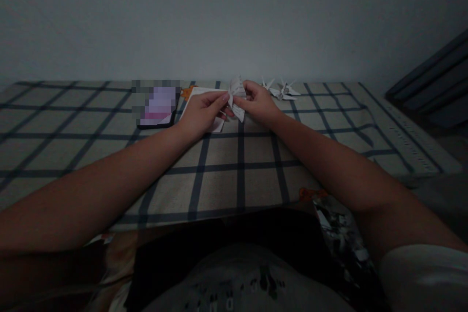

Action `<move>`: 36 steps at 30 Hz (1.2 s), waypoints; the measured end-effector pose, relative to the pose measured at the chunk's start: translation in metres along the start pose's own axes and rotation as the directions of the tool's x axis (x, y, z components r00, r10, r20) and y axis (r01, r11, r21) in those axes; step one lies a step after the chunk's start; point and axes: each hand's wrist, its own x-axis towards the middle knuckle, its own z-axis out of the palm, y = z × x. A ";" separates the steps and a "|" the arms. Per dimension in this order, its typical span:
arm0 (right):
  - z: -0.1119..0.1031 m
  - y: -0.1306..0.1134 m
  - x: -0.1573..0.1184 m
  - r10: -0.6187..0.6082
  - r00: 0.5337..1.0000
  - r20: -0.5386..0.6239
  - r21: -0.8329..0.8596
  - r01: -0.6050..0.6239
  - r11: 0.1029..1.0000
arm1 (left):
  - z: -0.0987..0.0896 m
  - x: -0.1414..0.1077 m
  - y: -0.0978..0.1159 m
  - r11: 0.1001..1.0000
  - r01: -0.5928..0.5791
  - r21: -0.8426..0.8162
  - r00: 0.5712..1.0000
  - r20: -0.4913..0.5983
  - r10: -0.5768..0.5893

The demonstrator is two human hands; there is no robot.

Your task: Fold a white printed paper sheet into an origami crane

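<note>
Between my two hands is a small piece of folded white paper (pixel 238 91) with faint lines on it, raised a little above the table. My left hand (pixel 205 109) pinches its left side between thumb and fingers. On its right side, my right hand (pixel 260 100) grips it with the thumb in front and the fingers curled behind. Under my left hand lie flat white sheets of paper (pixel 216 126), partly covered. Just past my right hand, folded paper cranes (pixel 285 90) rest on the cloth.
A checked tablecloth (pixel 223 175) covers the table, which meets a plain wall (pixel 234 19). To the left lies a phone (pixel 159 106) with its screen lit and blurred. Dark slatted furniture (pixel 435 78) stands at the right. A bag of paper pieces (pixel 343 234) is near my lap.
</note>
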 end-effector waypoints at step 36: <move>0.000 0.004 0.000 -0.003 1.000 -0.002 -0.023 0.003 1.000 | 0.003 0.003 0.003 0.991 0.094 -0.091 0.996 0.016 -0.093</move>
